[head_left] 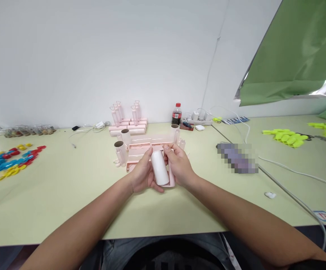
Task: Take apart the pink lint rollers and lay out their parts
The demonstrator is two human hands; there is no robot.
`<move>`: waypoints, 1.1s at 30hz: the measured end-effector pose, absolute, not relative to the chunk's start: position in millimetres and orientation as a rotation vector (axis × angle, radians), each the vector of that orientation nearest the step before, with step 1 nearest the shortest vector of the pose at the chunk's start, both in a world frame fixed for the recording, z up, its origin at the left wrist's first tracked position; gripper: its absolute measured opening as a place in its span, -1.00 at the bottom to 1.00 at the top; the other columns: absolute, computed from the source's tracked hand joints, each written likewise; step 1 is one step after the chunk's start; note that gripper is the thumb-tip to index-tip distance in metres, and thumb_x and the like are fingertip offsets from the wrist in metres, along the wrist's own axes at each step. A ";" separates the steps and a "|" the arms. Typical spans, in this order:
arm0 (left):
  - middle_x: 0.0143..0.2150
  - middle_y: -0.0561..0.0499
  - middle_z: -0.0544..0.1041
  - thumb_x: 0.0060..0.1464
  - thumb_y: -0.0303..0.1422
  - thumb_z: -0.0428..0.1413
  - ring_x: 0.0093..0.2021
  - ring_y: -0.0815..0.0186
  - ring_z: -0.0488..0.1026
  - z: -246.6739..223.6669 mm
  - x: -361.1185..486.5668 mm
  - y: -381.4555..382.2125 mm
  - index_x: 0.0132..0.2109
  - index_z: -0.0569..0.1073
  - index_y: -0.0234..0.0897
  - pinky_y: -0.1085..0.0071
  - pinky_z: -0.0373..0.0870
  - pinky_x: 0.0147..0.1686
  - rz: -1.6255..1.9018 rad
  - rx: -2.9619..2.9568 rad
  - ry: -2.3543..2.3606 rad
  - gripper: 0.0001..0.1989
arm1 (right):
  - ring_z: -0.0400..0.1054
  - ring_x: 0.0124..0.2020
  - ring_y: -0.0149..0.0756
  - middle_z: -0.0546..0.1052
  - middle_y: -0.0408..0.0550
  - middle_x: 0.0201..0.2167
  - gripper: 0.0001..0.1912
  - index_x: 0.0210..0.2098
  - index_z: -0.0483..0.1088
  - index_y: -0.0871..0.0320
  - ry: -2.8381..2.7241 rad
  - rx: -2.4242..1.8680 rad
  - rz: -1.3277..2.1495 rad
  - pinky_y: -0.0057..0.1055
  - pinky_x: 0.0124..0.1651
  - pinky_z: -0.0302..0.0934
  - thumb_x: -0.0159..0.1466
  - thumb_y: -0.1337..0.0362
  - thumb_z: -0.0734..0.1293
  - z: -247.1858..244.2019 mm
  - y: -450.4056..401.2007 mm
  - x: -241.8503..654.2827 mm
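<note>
Over the near middle of the table, my left hand (pixel 144 172) is closed around a white paper roll (pixel 159 168), which looks like a lint-roller refill and stands tilted. My right hand (pixel 179 165) grips a pale pink case part (pixel 172 174) that sits against the roll's right side. Just beyond my hands lie open pink cases (pixel 139 146), partly hidden by my fingers. Rolls with brown cores, such as the left one (pixel 119 144), stand upright around them. A pale pink handle piece (pixel 119 157) leans beside that roll.
Pink cases with upright handles (pixel 127 126) are grouped near the wall. A cola bottle (pixel 176 114) and a power strip (pixel 199 122) stand to their right. Coloured plastic pieces (pixel 12 163) lie left; a pixelated item (pixel 237 158), cables and yellow-green pieces (pixel 288 138) lie right.
</note>
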State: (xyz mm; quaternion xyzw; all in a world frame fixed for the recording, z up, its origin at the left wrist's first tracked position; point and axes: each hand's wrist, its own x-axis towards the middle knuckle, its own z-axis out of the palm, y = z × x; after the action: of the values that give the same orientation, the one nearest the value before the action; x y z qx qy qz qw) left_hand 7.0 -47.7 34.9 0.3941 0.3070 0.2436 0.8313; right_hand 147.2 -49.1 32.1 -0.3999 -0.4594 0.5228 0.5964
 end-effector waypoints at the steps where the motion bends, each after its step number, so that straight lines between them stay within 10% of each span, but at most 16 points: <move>1: -0.13 -0.25 0.56 0.09 0.28 -0.23 -0.29 0.07 0.57 36.2 7.6 -49.6 0.17 0.35 -0.27 0.17 0.54 -0.46 0.531 0.835 0.618 -0.18 | 0.17 -0.54 -0.44 0.31 -0.27 -0.56 -0.67 -0.34 0.32 0.09 -1.092 -0.911 1.177 -0.51 -0.50 0.12 0.19 -0.04 0.36 32.5 -50.8 147.5; 16: -0.45 -0.01 0.40 0.06 0.05 0.00 -0.43 0.29 0.31 39.9 4.2 -57.9 -0.36 0.36 -0.30 0.37 0.24 -0.42 0.840 1.575 0.873 -0.55 | 0.27 -0.43 -0.35 0.38 -0.19 -0.44 -0.65 -0.26 0.32 0.09 -1.395 -0.807 1.240 -0.38 -0.31 0.21 0.08 0.08 0.46 48.3 -64.6 177.9; 33: -0.26 -0.05 0.51 -0.11 0.27 0.08 -0.24 0.13 0.40 44.5 -1.5 -65.6 -0.24 0.40 -0.24 0.31 0.23 -0.33 0.761 2.477 1.479 -0.37 | 0.13 -0.38 -0.37 0.25 -0.17 -0.42 -0.69 -0.34 0.32 0.13 -1.844 -0.867 1.183 -0.46 -0.37 0.07 0.14 0.07 0.45 53.0 -59.2 201.7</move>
State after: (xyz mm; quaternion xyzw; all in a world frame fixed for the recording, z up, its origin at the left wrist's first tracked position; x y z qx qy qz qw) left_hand -1.5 -65.6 44.5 0.8276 0.4942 0.2543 0.0786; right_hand 201.7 -59.2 53.0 -0.3398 -0.7231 0.4638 0.3828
